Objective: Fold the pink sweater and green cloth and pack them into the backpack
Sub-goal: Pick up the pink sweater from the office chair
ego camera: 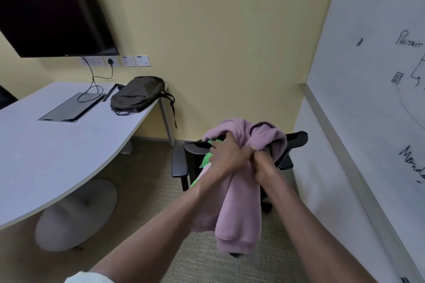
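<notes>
The pink sweater (241, 209) hangs bunched over the back of a black office chair (195, 158), one part drooping low. Bits of the green cloth (206, 160) peek out beneath it, mostly hidden by my left arm. My left hand (226, 156) grips the bundle of sweater and green cloth at the chair back. My right hand (262, 163) grips the sweater right beside it, the two hands touching. The dark olive backpack (136, 95) lies closed on the far end of the white table (46, 156).
A wall screen (50, 9) hangs above the table, its cables dropping to a cable box (71, 108) in the tabletop. A whiteboard (372, 99) with writing lines the right wall. A white rounded table base (76, 213) stands on the carpet to the left.
</notes>
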The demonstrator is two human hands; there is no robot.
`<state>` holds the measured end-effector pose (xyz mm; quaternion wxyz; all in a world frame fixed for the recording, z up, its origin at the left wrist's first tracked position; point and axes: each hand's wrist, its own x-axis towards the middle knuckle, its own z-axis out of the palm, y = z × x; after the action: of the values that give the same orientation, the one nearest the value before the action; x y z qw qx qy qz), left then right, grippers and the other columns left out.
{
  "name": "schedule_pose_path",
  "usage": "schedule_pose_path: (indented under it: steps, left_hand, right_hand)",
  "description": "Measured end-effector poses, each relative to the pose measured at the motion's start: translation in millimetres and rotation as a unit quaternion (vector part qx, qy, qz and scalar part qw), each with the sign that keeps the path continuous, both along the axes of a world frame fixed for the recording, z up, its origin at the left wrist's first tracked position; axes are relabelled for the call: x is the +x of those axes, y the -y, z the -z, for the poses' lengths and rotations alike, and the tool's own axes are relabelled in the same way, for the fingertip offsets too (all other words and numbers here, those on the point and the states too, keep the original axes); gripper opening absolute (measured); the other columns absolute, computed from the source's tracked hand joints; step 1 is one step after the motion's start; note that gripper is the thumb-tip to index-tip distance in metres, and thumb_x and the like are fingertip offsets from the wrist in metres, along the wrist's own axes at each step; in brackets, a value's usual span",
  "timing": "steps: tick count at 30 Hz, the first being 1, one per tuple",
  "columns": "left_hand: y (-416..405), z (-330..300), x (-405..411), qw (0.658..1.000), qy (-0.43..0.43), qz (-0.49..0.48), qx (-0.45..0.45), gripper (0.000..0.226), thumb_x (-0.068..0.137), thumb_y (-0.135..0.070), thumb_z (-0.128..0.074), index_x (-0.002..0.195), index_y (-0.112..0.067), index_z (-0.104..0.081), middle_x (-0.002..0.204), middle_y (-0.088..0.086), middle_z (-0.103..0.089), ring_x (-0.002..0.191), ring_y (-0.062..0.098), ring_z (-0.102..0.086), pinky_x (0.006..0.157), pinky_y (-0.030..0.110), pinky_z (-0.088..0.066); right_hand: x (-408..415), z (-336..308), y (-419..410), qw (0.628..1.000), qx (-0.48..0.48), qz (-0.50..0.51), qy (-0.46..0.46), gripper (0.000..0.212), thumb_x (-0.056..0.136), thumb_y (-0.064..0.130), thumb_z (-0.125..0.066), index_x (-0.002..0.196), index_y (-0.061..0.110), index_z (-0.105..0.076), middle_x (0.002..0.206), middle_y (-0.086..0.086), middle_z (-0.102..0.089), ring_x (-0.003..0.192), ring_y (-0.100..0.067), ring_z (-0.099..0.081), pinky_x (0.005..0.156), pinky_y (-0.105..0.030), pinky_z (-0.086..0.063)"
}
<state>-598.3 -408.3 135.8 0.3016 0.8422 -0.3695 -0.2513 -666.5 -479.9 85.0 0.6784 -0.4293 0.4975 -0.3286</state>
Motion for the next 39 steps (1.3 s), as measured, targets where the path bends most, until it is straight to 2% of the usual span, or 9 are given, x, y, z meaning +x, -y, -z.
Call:
schedule_pose_path:
  steps: [4,8,10,15,18,22,27,34,39]
  left_hand:
    - [6.0,1.2,-11.1,1.0,0.002,-0.01,0.014,0.081,0.071,-0.073,-0.057,0.138,-0.031,-0.041,0.148,0.031,-0.027,0.134,0.048,-0.029,0.109,0.054,-0.03]
    - [4.2,1.0,5.2,0.998,-0.042,-0.031,-0.043,0.051,0.072,-0.071,-0.047,0.107,-0.037,-0.062,0.121,0.01,-0.064,0.115,0.036,-0.057,0.096,0.042,-0.046]
    - [-0.3,-3.8,12.9,0.993,-0.056,-0.059,-0.086,0.023,0.084,-0.051,-0.057,0.081,-0.029,-0.062,0.107,0.009,-0.069,0.107,0.034,-0.062,0.083,0.034,-0.046]
    - [-7.2,-14.9,18.9,0.993,-0.016,-0.091,-0.075,0.045,0.084,-0.033,-0.068,0.055,-0.014,-0.039,0.073,0.021,-0.052,0.098,0.04,-0.062,0.08,0.044,-0.053]
    - [-7.8,-18.7,24.7,0.993,0.0,-0.097,-0.063,0.036,0.083,-0.031,-0.069,0.06,-0.017,-0.046,0.06,0.0,-0.051,0.086,0.034,-0.065,0.066,0.032,-0.042]
    - [-16.4,-25.4,38.7,0.987,-0.008,-0.105,-0.12,0.016,0.087,-0.025,-0.062,0.079,-0.011,-0.058,0.079,0.004,-0.063,0.081,0.029,-0.06,0.067,0.033,-0.046]
    - [-38.6,-49.8,72.5,0.978,-0.018,-0.114,-0.175,0.042,0.095,-0.025,-0.056,0.132,-0.006,-0.054,0.13,0.01,-0.061,0.118,0.029,-0.056,0.086,0.028,-0.038]
    - [-90.4,-61.3,147.1,0.974,0.024,-0.123,-0.19,0.042,0.096,-0.026,-0.057,0.134,-0.01,-0.056,0.138,0.005,-0.059,0.126,0.027,-0.054,0.105,0.038,-0.043]
    - [-129.8,-54.6,201.2,0.972,0.028,-0.131,-0.195,0.039,0.096,-0.021,-0.057,0.132,-0.008,-0.058,0.135,0.007,-0.061,0.121,0.024,-0.055,0.097,0.031,-0.041]
  right_hand:
    - [-6.6,6.4,13.2,0.999,0.019,-0.036,0.015,0.011,0.104,0.015,-0.041,0.107,0.015,-0.051,0.092,0.0,-0.054,0.077,-0.014,-0.055,0.075,-0.03,-0.048]
    - [-4.8,-5.7,10.4,0.985,-0.112,-0.059,-0.116,0.008,0.094,0.016,-0.056,0.087,0.018,-0.053,0.084,-0.001,-0.056,0.087,-0.025,-0.058,0.069,-0.03,-0.048]
    - [-5.5,-16.3,2.7,0.948,-0.221,-0.063,-0.219,0.007,0.089,0.019,-0.061,0.089,0.013,-0.058,0.084,-0.005,-0.062,0.091,-0.029,-0.059,0.068,-0.028,-0.044]
    - [-13.5,-40.5,2.8,0.845,-0.337,-0.062,-0.411,0.03,0.091,0.021,-0.055,0.115,0.003,-0.059,0.114,-0.02,-0.062,0.107,-0.036,-0.059,0.085,-0.037,-0.046]
    - [-9.1,-53.3,1.6,0.846,-0.375,-0.053,-0.375,0.025,0.091,0.018,-0.047,0.103,0.008,-0.066,0.101,-0.008,-0.069,0.101,-0.026,-0.063,0.072,-0.026,-0.04]
    - [0.3,-78.2,-13.8,0.859,-0.396,-0.014,-0.324,0.029,0.094,0.02,-0.042,0.069,0.017,-0.057,0.064,0.014,-0.056,0.083,-0.004,-0.057,0.062,-0.01,-0.031]
    - [22.9,-106.3,-25.6,0.842,-0.458,-0.073,-0.275,0.006,0.086,0.019,-0.065,0.089,0.015,-0.069,0.085,-0.002,-0.069,0.09,-0.022,-0.064,0.065,-0.018,-0.029]
    - [96.7,-108.4,-64.9,0.853,-0.451,-0.108,-0.24,0.016,0.08,0.024,-0.075,0.091,0.013,-0.074,0.095,-0.004,-0.074,0.085,-0.021,-0.064,0.068,-0.022,-0.035]
    - [155.4,-95.8,-104.0,0.849,-0.459,-0.123,-0.232,0.014,0.081,0.023,-0.074,0.085,0.011,-0.072,0.09,-0.004,-0.072,0.081,-0.021,-0.062,0.065,-0.021,-0.033]
